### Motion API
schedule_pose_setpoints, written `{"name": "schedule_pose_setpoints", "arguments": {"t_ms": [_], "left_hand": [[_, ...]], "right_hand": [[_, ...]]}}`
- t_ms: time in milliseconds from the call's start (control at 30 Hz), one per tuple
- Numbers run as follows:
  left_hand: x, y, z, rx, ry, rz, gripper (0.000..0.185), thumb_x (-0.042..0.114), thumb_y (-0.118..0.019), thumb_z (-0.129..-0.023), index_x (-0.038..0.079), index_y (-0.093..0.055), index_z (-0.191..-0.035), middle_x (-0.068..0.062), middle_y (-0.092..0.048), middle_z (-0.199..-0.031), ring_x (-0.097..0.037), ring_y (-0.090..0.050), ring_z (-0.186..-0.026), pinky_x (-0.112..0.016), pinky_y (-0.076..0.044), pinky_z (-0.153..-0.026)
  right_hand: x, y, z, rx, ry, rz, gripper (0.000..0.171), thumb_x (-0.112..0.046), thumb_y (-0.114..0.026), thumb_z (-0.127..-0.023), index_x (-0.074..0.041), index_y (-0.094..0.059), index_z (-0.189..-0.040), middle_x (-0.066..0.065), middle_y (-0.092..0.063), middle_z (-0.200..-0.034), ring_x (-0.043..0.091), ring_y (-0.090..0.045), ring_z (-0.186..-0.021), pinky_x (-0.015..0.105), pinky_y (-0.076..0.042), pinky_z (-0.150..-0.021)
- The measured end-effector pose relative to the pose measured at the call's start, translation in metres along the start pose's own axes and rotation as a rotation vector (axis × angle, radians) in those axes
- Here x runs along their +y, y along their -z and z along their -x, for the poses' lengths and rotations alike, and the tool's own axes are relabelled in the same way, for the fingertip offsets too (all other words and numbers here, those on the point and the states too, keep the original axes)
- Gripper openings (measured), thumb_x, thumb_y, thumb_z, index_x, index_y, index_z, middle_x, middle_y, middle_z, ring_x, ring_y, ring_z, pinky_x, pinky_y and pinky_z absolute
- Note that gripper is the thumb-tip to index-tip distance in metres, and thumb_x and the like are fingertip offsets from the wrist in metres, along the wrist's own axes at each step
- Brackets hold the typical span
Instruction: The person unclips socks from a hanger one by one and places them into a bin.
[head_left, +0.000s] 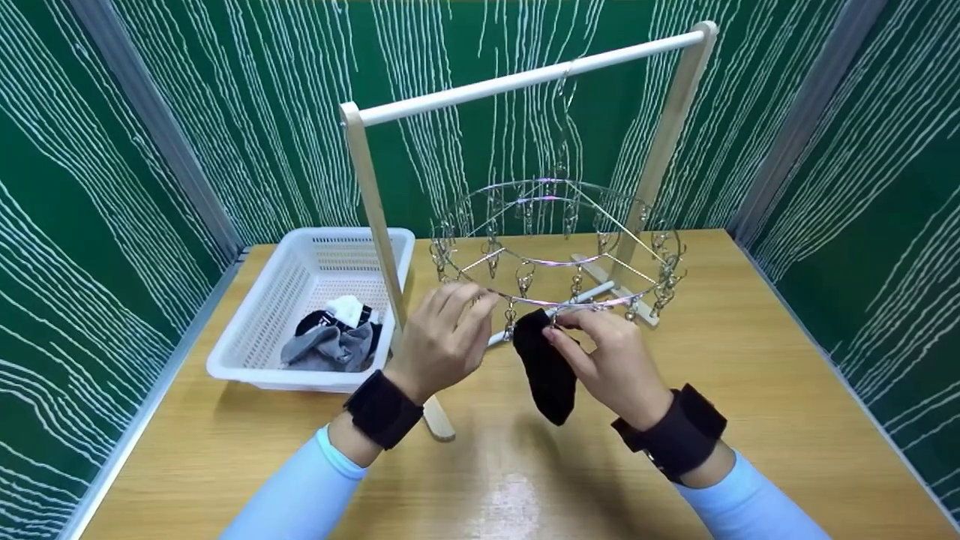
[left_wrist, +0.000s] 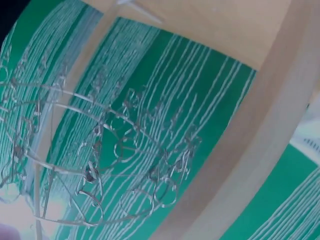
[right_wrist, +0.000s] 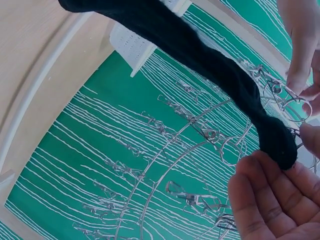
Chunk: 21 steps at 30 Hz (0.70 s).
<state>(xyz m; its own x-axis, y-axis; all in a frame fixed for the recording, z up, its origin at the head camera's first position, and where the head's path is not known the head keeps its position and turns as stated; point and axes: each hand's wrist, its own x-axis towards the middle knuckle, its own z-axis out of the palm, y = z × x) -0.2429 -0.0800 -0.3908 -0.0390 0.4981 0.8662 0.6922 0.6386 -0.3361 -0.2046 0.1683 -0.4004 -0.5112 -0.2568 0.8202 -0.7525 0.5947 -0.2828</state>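
Observation:
A black sock (head_left: 547, 371) hangs down from my right hand (head_left: 611, 356), which pinches its upper end at the front rim of a round metal clip hanger (head_left: 555, 301). In the right wrist view the sock (right_wrist: 200, 57) stretches across the top, its end against the fingers. My left hand (head_left: 450, 334) is at the hanger's front left rim, fingers curled at the wire; in the right wrist view its fingers (right_wrist: 301, 65) meet at a wire ring. Whether a clip bites the sock is hidden. The left wrist view shows hanger clips (left_wrist: 91, 175) but not the sock.
A wooden stand with a white top bar (head_left: 525, 79) carries the hanger by its hook. Left of it, a white plastic basket (head_left: 247, 322) holds grey, black and white fabric pieces (head_left: 334, 345). Green walls with white streaks (head_left: 862, 150) enclose the wooden table (head_left: 772, 420).

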Motion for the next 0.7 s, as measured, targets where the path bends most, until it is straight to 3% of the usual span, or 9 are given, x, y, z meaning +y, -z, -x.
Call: {"name": "schedule_pose_setpoints", "arguments": {"t_ms": [167, 300, 433, 600, 700], "left_hand": [[0.011, -0.005, 0.013, -0.018, 0.009, 0.116, 0.016, 0.004, -0.077, -0.083, 0.004, -0.068, -0.097, -0.009, -0.07, -0.093, -0.022, -0.068, -0.081, -0.03, -0.061, -0.07], [0.024, -0.009, 0.024, -0.157, 0.112, 0.205, 0.011, 0.011, -0.079, -0.087, 0.01, -0.067, -0.086, 0.0, -0.067, -0.079, -0.015, -0.063, -0.065, -0.026, -0.055, -0.057], [0.034, -0.012, 0.033, -0.376, 0.259, 0.267, 0.02, 0.028, -0.079, -0.096, 0.011, -0.071, -0.087, 0.001, -0.07, -0.079, -0.016, -0.067, -0.065, -0.03, -0.056, -0.056], [0.04, -0.02, 0.033, -0.641, 0.508, 0.429, 0.042, 0.048, -0.077, -0.098, 0.006, -0.077, -0.107, -0.008, -0.081, -0.103, -0.024, -0.079, -0.09, -0.04, -0.065, -0.074], [0.043, -0.027, 0.03, -0.742, 0.694, 0.57, 0.052, 0.054, -0.08, -0.095, 0.008, -0.076, -0.121, -0.01, -0.081, -0.115, -0.027, -0.078, -0.106, -0.043, -0.065, -0.089]], "right_hand": [[0.001, 0.002, -0.001, -0.011, -0.009, 0.013, 0.012, -0.001, -0.085, -0.089, 0.0, -0.076, -0.098, 0.013, -0.081, -0.092, 0.029, -0.078, -0.086, 0.045, -0.065, -0.075], [0.0, 0.002, -0.001, -0.015, -0.023, 0.016, 0.011, 0.0, -0.084, -0.09, 0.001, -0.077, -0.098, 0.014, -0.081, -0.093, 0.029, -0.078, -0.087, 0.046, -0.065, -0.076], [-0.001, 0.003, -0.002, -0.019, -0.034, 0.022, 0.01, 0.0, -0.084, -0.09, 0.001, -0.077, -0.098, 0.013, -0.081, -0.093, 0.029, -0.078, -0.087, 0.046, -0.066, -0.076], [-0.001, 0.003, -0.002, -0.023, -0.046, 0.026, 0.011, 0.0, -0.084, -0.09, 0.002, -0.077, -0.098, 0.014, -0.082, -0.093, 0.029, -0.079, -0.087, 0.047, -0.066, -0.076], [-0.002, 0.002, -0.002, -0.022, -0.054, 0.023, 0.011, -0.001, -0.084, -0.091, 0.002, -0.077, -0.098, 0.015, -0.082, -0.093, 0.029, -0.079, -0.087, 0.047, -0.067, -0.076]]}}
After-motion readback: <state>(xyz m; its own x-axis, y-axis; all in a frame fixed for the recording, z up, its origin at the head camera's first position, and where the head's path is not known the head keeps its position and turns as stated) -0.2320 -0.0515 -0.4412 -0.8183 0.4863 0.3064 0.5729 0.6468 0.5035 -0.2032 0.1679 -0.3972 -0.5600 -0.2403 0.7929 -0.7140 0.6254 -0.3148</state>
